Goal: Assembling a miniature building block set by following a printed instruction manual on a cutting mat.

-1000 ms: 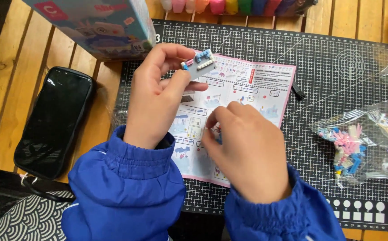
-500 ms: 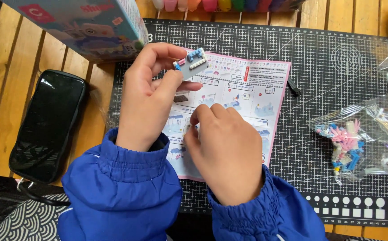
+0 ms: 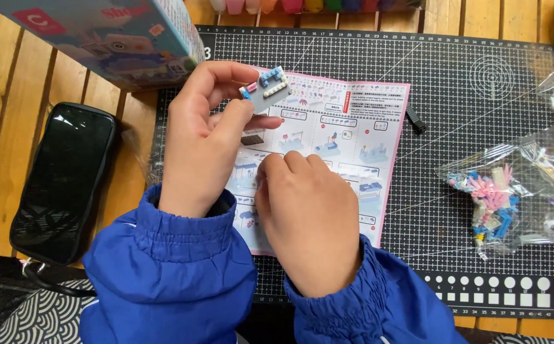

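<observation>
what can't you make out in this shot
Head view only:
- Right hand: its fingers curl under, hiding anything they pinch.
- Instruction sheet: lower left hidden by both hands; drawings too small.
- Box: cut off by the top edge.
- Bag of bricks: glare blurs the pieces.

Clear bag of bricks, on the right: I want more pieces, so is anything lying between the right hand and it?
Nothing visible. Only instruction sheet and bare cutting mat lie between the right hand and the bag of bricks; a small black piece sits farther up.
</observation>
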